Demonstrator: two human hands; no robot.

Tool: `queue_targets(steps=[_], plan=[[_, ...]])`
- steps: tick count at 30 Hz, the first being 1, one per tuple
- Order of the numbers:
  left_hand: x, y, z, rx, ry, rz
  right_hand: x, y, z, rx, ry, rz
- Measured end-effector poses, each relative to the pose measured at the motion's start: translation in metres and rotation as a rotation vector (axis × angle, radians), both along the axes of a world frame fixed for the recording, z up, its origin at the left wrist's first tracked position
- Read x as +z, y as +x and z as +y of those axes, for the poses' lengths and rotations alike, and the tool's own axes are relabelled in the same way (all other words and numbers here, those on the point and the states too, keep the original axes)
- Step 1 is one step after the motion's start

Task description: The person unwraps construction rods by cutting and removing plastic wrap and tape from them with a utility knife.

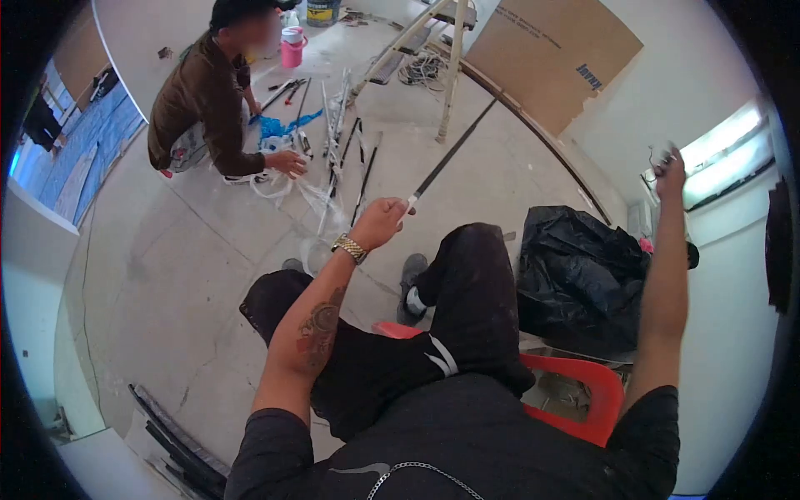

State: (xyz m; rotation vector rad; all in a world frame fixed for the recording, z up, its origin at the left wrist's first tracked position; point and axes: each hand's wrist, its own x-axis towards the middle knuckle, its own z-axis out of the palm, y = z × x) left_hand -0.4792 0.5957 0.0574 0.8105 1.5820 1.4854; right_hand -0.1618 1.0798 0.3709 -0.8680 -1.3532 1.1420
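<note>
My left hand [379, 223], with a gold watch on its wrist, is closed around the pale end of a long dark strip [458, 152]. The strip slants up and away towards the leaning cardboard sheet. At the far right my right hand [671, 173] is raised beside the bright window [725, 158]. Its fingers look curled, and a thin wire-like piece shows close by; what they hold is too small to make out. Below that arm lies a black plastic bag [579, 279]. More long thin rods [367, 177] lie on the floor beyond my left hand.
A co-worker [204, 104] crouches at left, one hand near clear plastic wrapping [321, 204]. Blue plastic [279, 127], a pink jug [292, 48] and a stepladder [452, 75] stand or lie farther back. I sit on a red chair [596, 392]. Cardboard [550, 62] leans on the wall.
</note>
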Motion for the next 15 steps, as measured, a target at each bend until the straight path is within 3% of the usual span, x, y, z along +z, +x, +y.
queue_targets(steps=[4,6,9,11,13,15], plan=[[0.027,0.007,-0.01,0.035,0.076,-0.161,-0.113,-0.097,-0.116,0.41,-0.099,-0.228],[0.012,0.007,-0.006,0.029,0.077,-0.099,-0.17,-0.145,-0.178,0.55,-0.213,-0.433],[-0.022,0.01,0.005,0.075,0.091,0.025,-0.246,-0.214,-0.218,0.728,-0.513,-0.382],[-0.037,0.01,0.013,0.103,0.096,0.082,-0.273,-0.254,-0.219,0.738,-0.826,-0.179],[-0.051,0.015,0.023,0.027,-0.072,-0.197,-0.323,-0.287,-0.175,0.684,-0.856,-0.215],[-0.096,0.018,0.048,0.027,-0.119,-0.199,-0.362,-0.299,-0.13,0.616,-0.889,-0.256]])
